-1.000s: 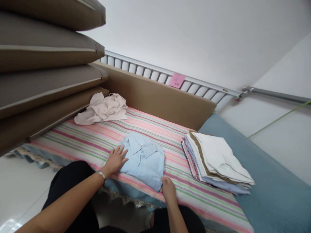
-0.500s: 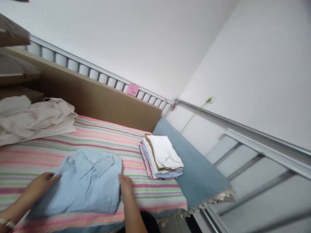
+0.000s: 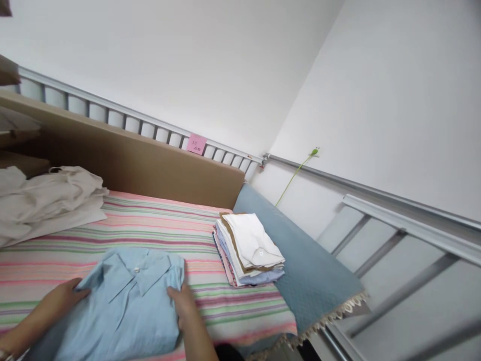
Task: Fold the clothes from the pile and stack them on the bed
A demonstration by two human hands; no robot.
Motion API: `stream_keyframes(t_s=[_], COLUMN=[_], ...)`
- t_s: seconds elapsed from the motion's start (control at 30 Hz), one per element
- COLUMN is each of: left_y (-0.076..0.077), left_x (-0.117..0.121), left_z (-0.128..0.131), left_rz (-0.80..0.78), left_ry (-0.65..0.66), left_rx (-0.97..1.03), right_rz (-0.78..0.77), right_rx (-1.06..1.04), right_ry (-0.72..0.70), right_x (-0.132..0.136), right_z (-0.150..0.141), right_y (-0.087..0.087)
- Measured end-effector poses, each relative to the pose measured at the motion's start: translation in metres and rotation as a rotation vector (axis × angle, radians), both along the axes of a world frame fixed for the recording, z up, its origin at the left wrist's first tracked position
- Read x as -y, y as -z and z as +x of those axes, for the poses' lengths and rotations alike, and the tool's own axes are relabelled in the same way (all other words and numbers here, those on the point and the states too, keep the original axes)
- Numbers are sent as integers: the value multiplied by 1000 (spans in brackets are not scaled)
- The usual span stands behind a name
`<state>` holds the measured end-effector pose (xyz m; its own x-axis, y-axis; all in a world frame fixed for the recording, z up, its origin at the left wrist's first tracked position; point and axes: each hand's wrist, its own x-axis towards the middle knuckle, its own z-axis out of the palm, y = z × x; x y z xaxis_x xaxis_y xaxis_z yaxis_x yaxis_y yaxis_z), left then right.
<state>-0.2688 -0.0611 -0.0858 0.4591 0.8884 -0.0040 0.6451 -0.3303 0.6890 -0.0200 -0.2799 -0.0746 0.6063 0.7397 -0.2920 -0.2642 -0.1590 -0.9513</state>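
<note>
A light blue collared shirt (image 3: 124, 311) lies folded, front up, on a striped cloth (image 3: 240, 306), its collar pointing away from me. My left hand (image 3: 65, 301) grips the shirt's left edge, thumb on top. At the opposite edge, my right hand (image 3: 185, 307) pinches the fabric between thumb and fingers; the fingers under the cloth are partly hidden. To the right of the shirt stands a neat stack of folded clothes (image 3: 250, 250), with a white buttoned garment uppermost.
Crumpled cream fabric (image 3: 52, 193) lies at the left. A brown board (image 3: 161, 160) runs along the back, before a metal rail (image 3: 128, 111) bearing a pink note (image 3: 196, 144). A blue fringed cover (image 3: 300, 265) hangs over the right side, near a metal railing (image 3: 398, 281).
The view has shifted, so the shirt appears lower and a little further left. My right hand has moved inward over the shirt's right edge, which looks slightly bunched there.
</note>
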Motion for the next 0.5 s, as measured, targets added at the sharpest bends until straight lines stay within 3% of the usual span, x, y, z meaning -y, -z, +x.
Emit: stream_keyframes(t_s=[0.1,0.27,0.4,0.5], left_y=[-41,-120,-178,-221], left_x=[13,50,80,101], left_z=[11,57,119,183], left_rz=[90,140,151,283], left_ry=[83,321,484,543], left_rx=[-29,-13,23,44], right_rz=[76,216,251,226], right_rx=[46,-87,-94,20], right_ry=[16,45,100,223], right_x=[26,103,158,183], right_z=[-7,2,31,65], right_y=[-31,-102,-151,-178])
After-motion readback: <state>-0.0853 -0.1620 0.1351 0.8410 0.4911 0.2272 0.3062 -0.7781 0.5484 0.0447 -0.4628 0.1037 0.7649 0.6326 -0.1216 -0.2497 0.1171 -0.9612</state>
